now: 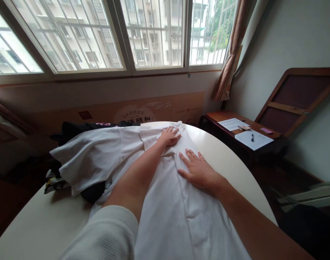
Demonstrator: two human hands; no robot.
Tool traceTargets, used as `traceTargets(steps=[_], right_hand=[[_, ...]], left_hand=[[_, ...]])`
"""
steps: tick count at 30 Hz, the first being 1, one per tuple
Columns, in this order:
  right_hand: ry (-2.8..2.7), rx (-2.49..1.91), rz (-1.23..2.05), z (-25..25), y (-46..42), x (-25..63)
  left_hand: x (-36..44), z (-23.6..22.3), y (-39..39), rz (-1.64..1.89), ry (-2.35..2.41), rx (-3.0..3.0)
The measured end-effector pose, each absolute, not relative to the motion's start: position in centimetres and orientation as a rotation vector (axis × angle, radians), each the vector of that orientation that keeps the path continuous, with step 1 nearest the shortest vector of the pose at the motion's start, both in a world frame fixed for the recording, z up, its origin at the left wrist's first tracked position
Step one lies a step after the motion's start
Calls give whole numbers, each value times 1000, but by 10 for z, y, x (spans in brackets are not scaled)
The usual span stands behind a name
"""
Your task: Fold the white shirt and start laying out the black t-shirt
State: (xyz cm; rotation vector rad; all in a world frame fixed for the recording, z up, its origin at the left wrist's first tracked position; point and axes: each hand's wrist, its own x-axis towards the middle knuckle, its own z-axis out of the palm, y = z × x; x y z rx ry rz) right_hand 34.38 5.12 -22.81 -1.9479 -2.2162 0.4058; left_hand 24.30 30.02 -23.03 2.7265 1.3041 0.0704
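Observation:
A white shirt (165, 202) lies spread over a round white table (224, 155), its sleeve (91, 151) stretching to the left. My left hand (170, 137) rests palm down on the fabric near the table's far edge, fingers stretched out. Closer to me, my right hand (198, 169) lies flat on the shirt's right side with its fingers spread. A crease runs down the cloth just beside that hand. Neither hand grips anything.
Dark clothing (73, 128) is heaped at the table's left, partly under the sleeve. Beyond the table stand a printed cardboard panel (159, 104) and barred windows. To the right, a low wooden table (216, 116) holds papers (254, 140) and a pen (252, 137).

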Motion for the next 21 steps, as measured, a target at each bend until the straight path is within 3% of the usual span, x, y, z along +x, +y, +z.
traceTargets(steps=[7,12,17,21], right_hand=[[-2445,-1617,572,-216,28,317],[-2458,-1613,615,-215,29,316],[-2456,-1623,633,-217,29,318],[-2450,-1617,641,-217,29,319]], left_hand=[[219,-218,293,314,1298,2864],[165,-190,259,470,1428,2966],[55,-131,231,577,1992,2858],[-42,-92,209,426,2495,2416]])
